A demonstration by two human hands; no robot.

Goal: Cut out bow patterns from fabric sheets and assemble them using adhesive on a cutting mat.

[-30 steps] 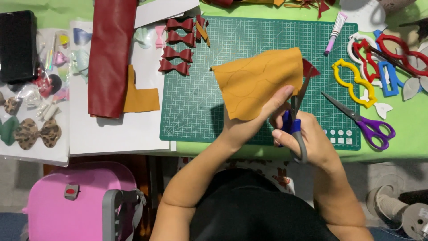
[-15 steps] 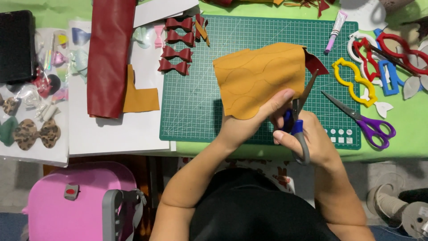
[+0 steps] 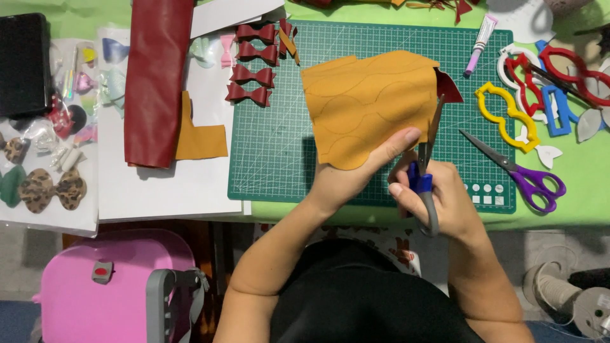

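— Where did we have the sheet (image 3: 372,105) just then?

— Over the near-right part of the mat (image 3: 273,146), lifted a little off it. Our left hand (image 3: 356,174) pinched its near edge, thumb on top and the other fingers closed underneath, so the hand was shut on it.

— And the right hand (image 3: 438,197)?

— Curled through the handles of the blue scissors (image 3: 427,159). The blades ran up along the sheet's right edge, slightly parted as far as we could see, with a dark red scrap (image 3: 450,86) showing just behind that edge.

— How much had we cut?

— Hardly any, by our reckoning. Wavy outlines were traced across the mustard sheet, and nearly all of them were uncut; only the near edge looked scalloped (perhaps trimmed along one line, though we couldn't be sure). Most of the cutting was left.

— Anything finished on the bench?

— Four red bows (image 3: 253,60) lay at the mat's far-left corner. A red roll (image 3: 155,76) rested on white paper left of the mat, an offcut (image 3: 198,136) of the same mustard stuff beside it.

— And to the right?

— Purple scissors (image 3: 524,174) at the mat's right edge, coloured templates (image 3: 508,114) beyond them, a glue tube (image 3: 481,35) by the far-right corner.
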